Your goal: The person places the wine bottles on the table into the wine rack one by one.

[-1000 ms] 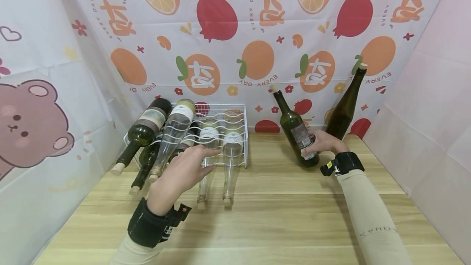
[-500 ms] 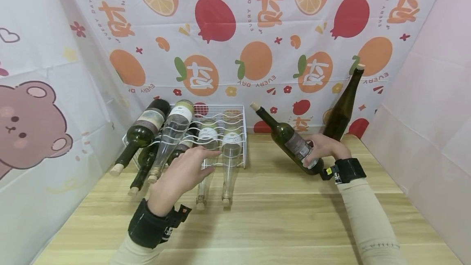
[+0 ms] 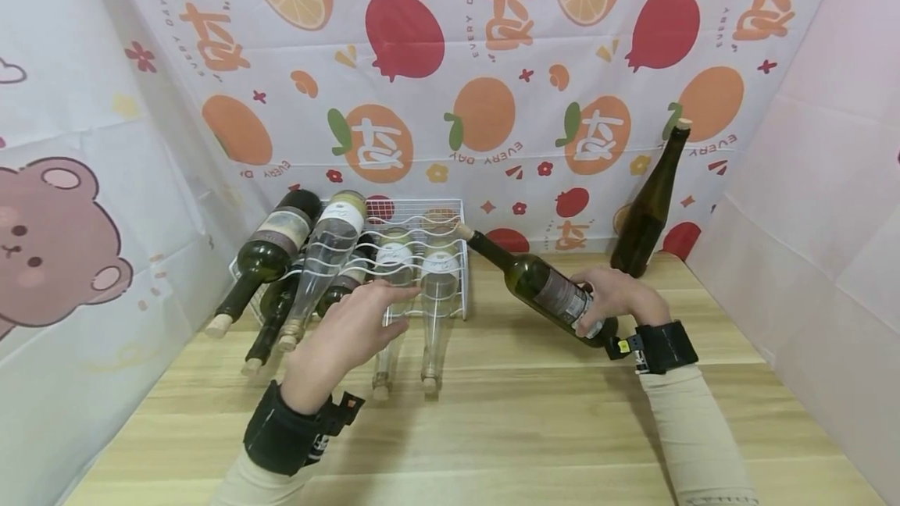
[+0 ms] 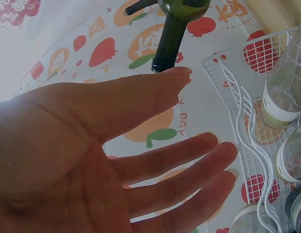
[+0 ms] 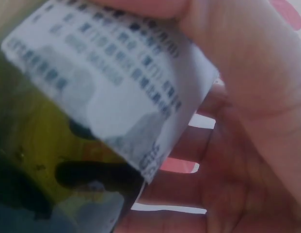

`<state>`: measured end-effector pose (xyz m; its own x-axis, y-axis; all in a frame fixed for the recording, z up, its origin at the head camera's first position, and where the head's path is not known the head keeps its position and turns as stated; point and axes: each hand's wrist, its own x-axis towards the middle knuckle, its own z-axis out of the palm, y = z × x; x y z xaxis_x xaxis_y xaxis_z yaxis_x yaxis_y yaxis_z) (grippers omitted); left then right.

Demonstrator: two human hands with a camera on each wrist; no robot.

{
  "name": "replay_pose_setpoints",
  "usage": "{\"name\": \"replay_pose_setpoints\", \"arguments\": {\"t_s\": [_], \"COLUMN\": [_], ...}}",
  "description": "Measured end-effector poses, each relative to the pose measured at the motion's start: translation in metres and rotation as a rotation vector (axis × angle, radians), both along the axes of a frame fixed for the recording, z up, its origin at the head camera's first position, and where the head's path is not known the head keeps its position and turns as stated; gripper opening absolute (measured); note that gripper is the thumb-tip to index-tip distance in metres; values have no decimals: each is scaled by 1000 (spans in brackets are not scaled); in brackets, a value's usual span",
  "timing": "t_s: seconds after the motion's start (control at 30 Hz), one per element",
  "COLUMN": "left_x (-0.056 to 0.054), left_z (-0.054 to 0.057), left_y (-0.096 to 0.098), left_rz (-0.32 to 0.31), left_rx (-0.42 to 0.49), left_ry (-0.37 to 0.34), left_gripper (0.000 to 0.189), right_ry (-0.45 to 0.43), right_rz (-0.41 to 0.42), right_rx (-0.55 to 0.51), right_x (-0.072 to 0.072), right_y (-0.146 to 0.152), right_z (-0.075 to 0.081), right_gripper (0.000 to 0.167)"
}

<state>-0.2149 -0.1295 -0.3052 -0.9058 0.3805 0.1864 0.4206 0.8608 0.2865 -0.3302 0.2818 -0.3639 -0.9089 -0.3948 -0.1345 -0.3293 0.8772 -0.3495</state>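
My right hand (image 3: 615, 295) grips a dark green wine bottle (image 3: 523, 276) around the lower body, over its label. The bottle leans far to the left, its corked neck near the rack's right side. In the right wrist view the printed label (image 5: 116, 82) and the thumb fill much of the frame. My left hand (image 3: 355, 322) hovers in front of the white wire rack (image 3: 464, 287), fingers extended and holding nothing. The left wrist view shows its palm (image 4: 68, 160) bare. Two clear bottles (image 3: 437, 311) lie in the rack just beyond that hand, necks toward me.
On the rack's left, dark bottles (image 3: 263, 260) and another clear bottle (image 3: 326, 248) are stacked, corks pointing forward. A second green bottle (image 3: 643, 217) stands at the back right of the wooden table (image 3: 520, 428). A fruit-print cloth (image 3: 485, 45) hangs behind.
My right hand has tipped the green bottle from nearly upright to a strong leftward lean, its neck swinging down toward the rack. The left hand stays in place.
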Motion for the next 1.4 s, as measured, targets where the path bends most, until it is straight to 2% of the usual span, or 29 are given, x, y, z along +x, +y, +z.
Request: {"name": "replay_pose_setpoints", "arguments": {"t_s": [0.23, 0.57, 0.77, 0.87, 0.97, 1.07, 1.23, 1.33, 1.4], "left_x": [1, -1, 1, 4, 6, 7, 0, -6, -9], "left_z": [-2, -3, -1, 0, 0, -4, -13, -21, -26], "left_y": [1, 5, 8, 11, 16, 22, 29, 31, 33], "left_rz": [17, 18, 31, 45, 48, 15, -100, -173, -206], "left_rx": [0, 33, 46, 60, 82, 106, 79, 27, -11], "left_ry": [27, 64, 89, 112, 169, 279, 492, 527, 497], "left_gripper": [57, 53, 50, 45, 39, 33, 30, 33, 36], "right_ry": [78, 163, 226, 244, 244, 243, 271, 293, 312], "right_rz": [40, 73, 106, 119, 124, 134, 166, 176, 187], "right_rx": [61, 122, 155, 204, 235, 247, 283, 303, 313], "right_x": [9, 22, 31, 35, 39, 42, 46, 49, 50], "right_y": [-11, -24, -32, -37, -42, -47, -56, -62, -66], "right_z": [10, 18, 21, 22, 24, 25, 27, 27, 27], "right_gripper": [87, 81, 74, 75, 79, 80, 75, 67, 62]}}
